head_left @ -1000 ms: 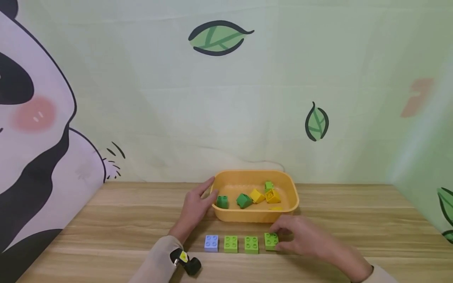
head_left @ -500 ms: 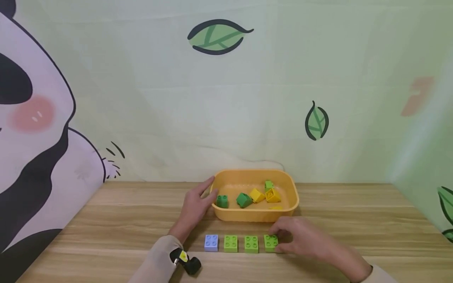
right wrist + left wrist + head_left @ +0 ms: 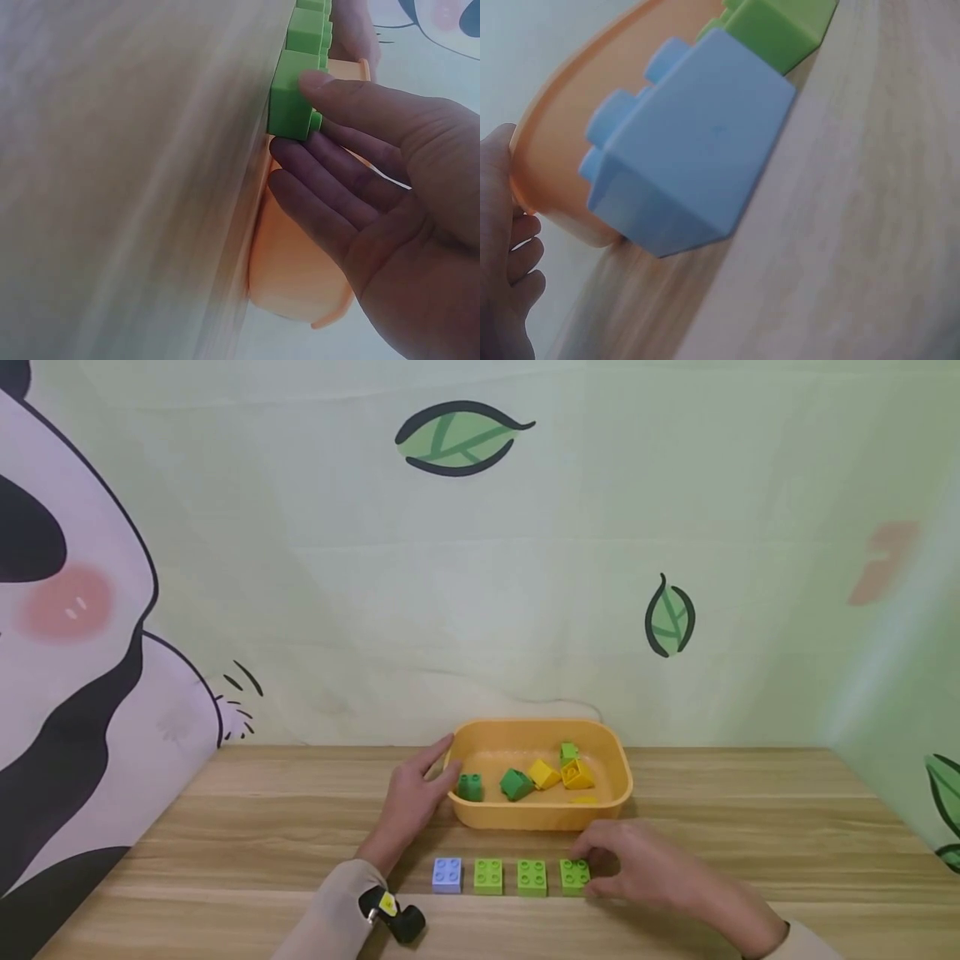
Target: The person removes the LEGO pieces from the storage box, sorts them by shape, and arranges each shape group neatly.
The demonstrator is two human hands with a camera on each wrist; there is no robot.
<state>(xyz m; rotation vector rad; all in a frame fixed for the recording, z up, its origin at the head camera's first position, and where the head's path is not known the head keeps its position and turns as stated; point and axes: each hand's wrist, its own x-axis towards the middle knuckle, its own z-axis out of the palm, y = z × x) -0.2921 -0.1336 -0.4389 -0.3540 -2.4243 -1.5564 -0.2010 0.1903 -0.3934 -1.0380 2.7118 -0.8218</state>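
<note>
A row of toy building bricks stands on the table: one blue brick (image 3: 447,876) at the left, then two light green bricks, the left one (image 3: 488,877) and the middle one (image 3: 532,877), and a light green end brick (image 3: 574,877). My right hand (image 3: 637,864) pinches that end brick between thumb and fingers, as the right wrist view also shows, with the brick on the tabletop. My left hand (image 3: 416,793) grips the left end of an orange plastic bin (image 3: 525,817) behind the row. In the left wrist view the blue brick (image 3: 697,135) looms close.
Inside the bin lie dark green bricks (image 3: 517,784), yellow bricks (image 3: 577,773) and a light green brick (image 3: 569,753). A wood-grain table (image 3: 750,810) meets a printed cloth backdrop (image 3: 555,568) behind the bin. A small black camera (image 3: 405,923) sits on the left wrist.
The end green brick has settled slightly, now squarer and level with the row, still in my right hand's pinch. The left hand and bin have stayed put.
</note>
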